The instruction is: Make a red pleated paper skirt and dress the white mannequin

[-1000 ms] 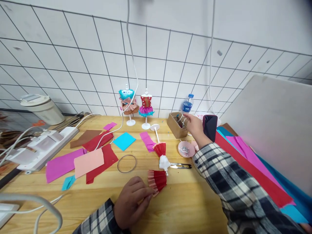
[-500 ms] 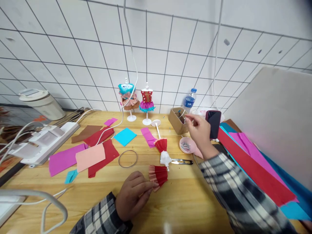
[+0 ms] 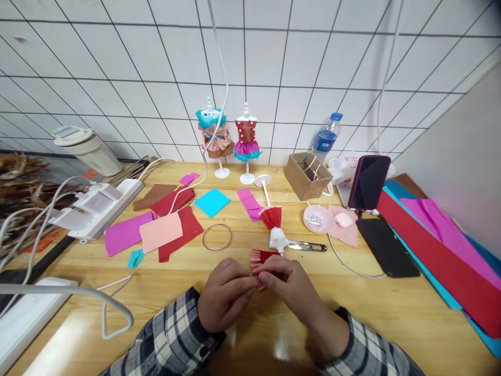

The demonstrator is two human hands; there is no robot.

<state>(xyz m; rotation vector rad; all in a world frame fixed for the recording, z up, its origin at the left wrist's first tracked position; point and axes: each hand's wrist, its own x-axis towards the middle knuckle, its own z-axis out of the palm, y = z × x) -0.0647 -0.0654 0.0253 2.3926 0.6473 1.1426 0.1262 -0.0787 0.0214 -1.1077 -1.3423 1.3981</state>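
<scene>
My left hand (image 3: 227, 293) is closed, its thumb and forefinger pinching the near edge of a pleated red and pink crepe paper piece (image 3: 261, 256). Against those fingertips, my right hand (image 3: 293, 286) is closed in a pinch; what it holds, if anything, is hidden. Just beyond lies a small white dress form (image 3: 277, 239) on its side, a pleated red paper skirt (image 3: 272, 216) around it and its base pointing away. Thread snips (image 3: 311, 246) touch its right side. A thin metal ring (image 3: 216, 237) rests to the left.
Two dressed mannequins (image 3: 246, 138) stand at the back. Right are a cardboard box (image 3: 307, 176), a pink dish (image 3: 331, 224) of beads, a propped phone (image 3: 369, 183) and a black phone (image 3: 385, 247). Coloured paper (image 3: 160, 232) and a power strip (image 3: 105, 206) lie left; a cable (image 3: 225, 78) hangs down.
My right hand has come down from beside the cardboard box to my left hand's fingertips. My left hand still pinches the pleated paper. The camera view has shifted.
</scene>
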